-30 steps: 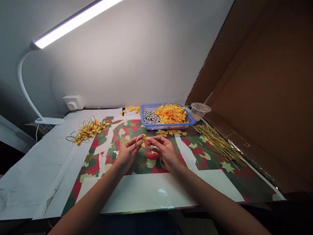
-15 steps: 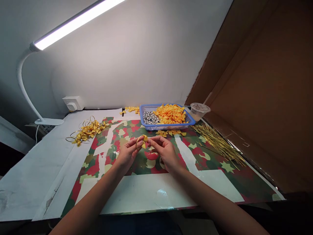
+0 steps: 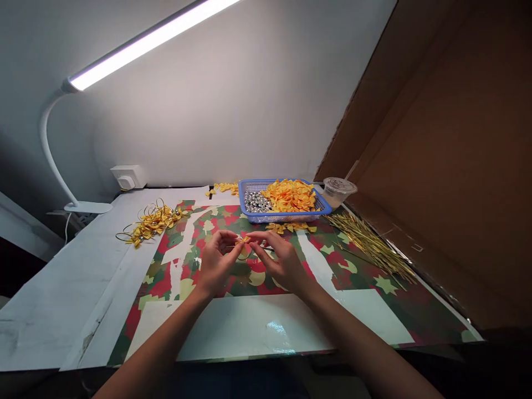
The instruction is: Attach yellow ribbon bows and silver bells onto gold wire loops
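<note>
Left hand [image 3: 218,263] and right hand [image 3: 280,263] over a red-and-green patterned paper sheet [image 3: 178,277] on a white table [image 3: 83,277]. Each grip is pressed together, fingertips pinching a small yellow satin ribbon bow [image 3: 244,240] held between the hands. Beyond the hands stands a blue plastic mesh basket [image 3: 286,217] containing shiny silver beads [image 3: 256,202] and a heap of loose yellow bows [image 3: 288,195]. A clear plastic cup [image 3: 336,191] sits just beside the basket's far right corner. A tangle of curled gold wire loops with yellow bows [image 3: 152,223] lies left of the hands; a bundle of thin gold sticks [image 3: 369,244] lies right.
</note>
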A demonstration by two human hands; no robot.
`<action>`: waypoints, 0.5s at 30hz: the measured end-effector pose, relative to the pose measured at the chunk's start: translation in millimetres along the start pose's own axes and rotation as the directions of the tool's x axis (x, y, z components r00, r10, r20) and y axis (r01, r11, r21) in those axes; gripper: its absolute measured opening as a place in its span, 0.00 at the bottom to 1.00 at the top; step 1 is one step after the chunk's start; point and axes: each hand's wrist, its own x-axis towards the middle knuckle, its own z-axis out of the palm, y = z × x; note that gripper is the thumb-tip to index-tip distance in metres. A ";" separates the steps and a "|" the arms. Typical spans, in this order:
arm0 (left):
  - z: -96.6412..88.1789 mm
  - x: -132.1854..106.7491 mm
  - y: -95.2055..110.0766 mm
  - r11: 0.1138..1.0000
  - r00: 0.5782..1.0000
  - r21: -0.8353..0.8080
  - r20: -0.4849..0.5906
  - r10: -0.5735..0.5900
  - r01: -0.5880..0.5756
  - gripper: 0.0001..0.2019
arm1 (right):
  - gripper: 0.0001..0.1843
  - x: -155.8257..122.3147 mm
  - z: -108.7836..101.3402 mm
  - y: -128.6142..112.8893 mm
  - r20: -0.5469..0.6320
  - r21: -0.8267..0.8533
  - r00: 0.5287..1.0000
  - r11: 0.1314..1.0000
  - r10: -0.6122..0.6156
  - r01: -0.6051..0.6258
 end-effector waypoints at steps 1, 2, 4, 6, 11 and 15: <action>0.0 0.0 -0.9 1.000 1.000 -0.006 0.000 0.001 0.000 0.10 | 0.10 0.0 0.5 1.5 0.012 -0.024 1.000 1.000 0.004 -0.004; 0.1 -0.1 -1.3 1.000 1.000 -0.017 0.000 -0.005 0.005 0.11 | 0.10 0.0 0.8 2.8 0.021 -0.044 1.000 0.999 0.007 -0.006; 0.5 -0.4 -0.8 0.999 1.000 -0.039 0.007 -0.024 0.025 0.12 | 0.08 0.5 0.9 4.1 0.028 -0.058 1.000 0.998 0.010 -0.008; 1.2 -0.9 0.0 0.997 0.999 -0.064 0.026 -0.043 0.045 0.12 | 0.07 1.3 0.7 4.6 0.032 -0.042 0.999 0.999 0.014 -0.013; 1.7 -0.6 -1.3 0.977 0.989 -0.159 0.070 -0.131 0.141 0.16 | 0.08 3.1 0.1 7.7 0.061 -0.058 0.998 0.998 -0.035 0.039; 2.9 -0.2 -2.4 0.964 0.978 -0.176 0.089 -0.187 0.201 0.17 | 0.07 3.1 0.1 7.9 0.085 -0.128 0.994 0.988 -0.075 0.085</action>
